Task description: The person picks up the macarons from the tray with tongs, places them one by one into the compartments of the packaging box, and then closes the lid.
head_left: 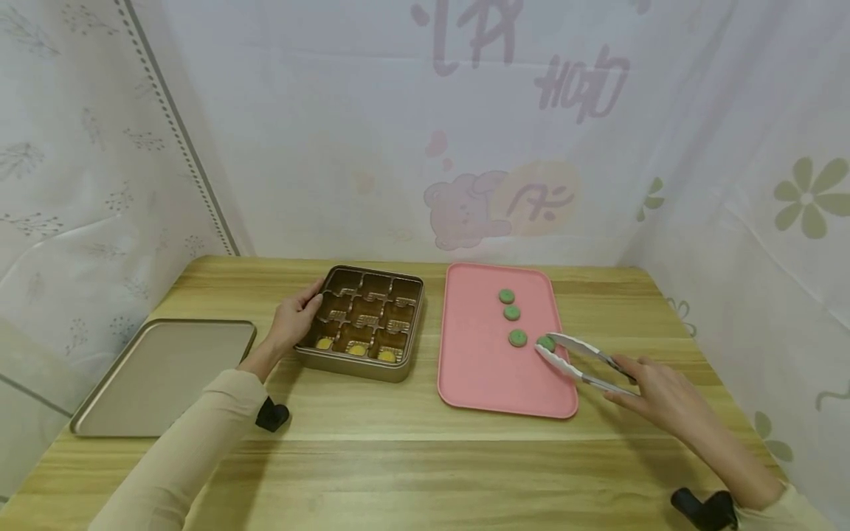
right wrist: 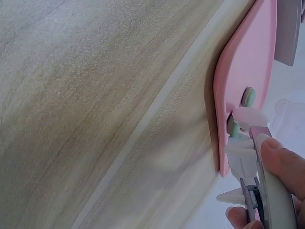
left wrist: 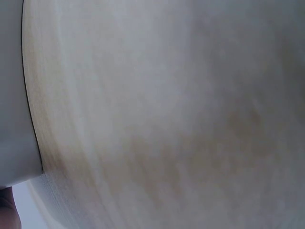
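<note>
At the left side of a brown-gold square box [head_left: 361, 365], my left hand [head_left: 295, 318] grips the wall. A divided tray fills the box, and three yellow rounds [head_left: 356, 349] show in its nearest row. My right hand [head_left: 667, 394] holds metal tongs [head_left: 600, 358] with pale scalloped tips. Those tips stand on either side of a green macaron [head_left: 546, 343] near the right edge of a pink tray [head_left: 474, 376]. Further left on that tray lie several more green macarons [head_left: 518, 338]. In the right wrist view, the thumb and fingers [right wrist: 283, 164] press around the tongs' handles.
A flat gold tray or lid [head_left: 173, 369] lies on the wooden table [head_left: 398, 472] at the left. Printed cloth [head_left: 332, 147] encloses the table's back and sides. The left wrist view shows mostly blurred tabletop and the box's side [left wrist: 16, 109].
</note>
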Motion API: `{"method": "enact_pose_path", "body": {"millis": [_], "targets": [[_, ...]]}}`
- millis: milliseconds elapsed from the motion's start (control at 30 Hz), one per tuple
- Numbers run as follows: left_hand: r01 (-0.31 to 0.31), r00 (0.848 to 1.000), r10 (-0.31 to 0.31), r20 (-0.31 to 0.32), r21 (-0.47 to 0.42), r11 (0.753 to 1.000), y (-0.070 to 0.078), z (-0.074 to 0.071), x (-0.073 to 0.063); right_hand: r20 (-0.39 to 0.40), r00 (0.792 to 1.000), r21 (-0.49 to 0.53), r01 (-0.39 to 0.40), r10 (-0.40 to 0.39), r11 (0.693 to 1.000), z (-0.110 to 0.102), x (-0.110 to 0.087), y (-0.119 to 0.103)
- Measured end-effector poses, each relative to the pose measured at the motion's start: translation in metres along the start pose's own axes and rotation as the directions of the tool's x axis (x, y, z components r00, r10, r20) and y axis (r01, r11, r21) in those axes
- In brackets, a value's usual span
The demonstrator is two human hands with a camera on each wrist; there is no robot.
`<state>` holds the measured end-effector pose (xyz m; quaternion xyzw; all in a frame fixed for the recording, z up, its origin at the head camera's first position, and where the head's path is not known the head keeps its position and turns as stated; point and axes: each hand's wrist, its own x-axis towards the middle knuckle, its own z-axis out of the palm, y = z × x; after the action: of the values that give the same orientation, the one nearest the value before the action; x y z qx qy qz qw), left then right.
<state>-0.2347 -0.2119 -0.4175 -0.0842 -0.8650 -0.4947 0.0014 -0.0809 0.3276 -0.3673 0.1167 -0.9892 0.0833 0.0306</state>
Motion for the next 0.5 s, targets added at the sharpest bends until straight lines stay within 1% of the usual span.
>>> {"method": "enact_pose_path", "body": {"millis": [133, 267, 400, 500], "targets": [[-0.002, 1.000, 0.002, -0.002, 0.007, 1.000, 0.000, 0.000, 0.000, -0.021, 1.000, 0.003, 0.005, -0.005, 1.000, 0.000, 0.001, -0.002], [0.003, 1.000, -0.003, 0.001, 0.008, 1.000, 0.000, 0.000, 0.000, -0.023, 1.000, 0.024, -0.002, 0.003, 1.000, -0.004, 0.008, -0.011], [0.012, 1.000, -0.012, 0.004, 0.008, 1.000, 0.001, 0.000, 0.000, -0.030, 0.999, 0.061, 0.024, -0.022, 0.998, -0.004, 0.023, -0.029], [0.013, 1.000, -0.013, 0.003, 0.004, 1.000, 0.001, 0.000, 0.000, -0.050, 0.997, 0.108, 0.064, -0.059, 0.992, -0.002, 0.037, -0.047]]}}
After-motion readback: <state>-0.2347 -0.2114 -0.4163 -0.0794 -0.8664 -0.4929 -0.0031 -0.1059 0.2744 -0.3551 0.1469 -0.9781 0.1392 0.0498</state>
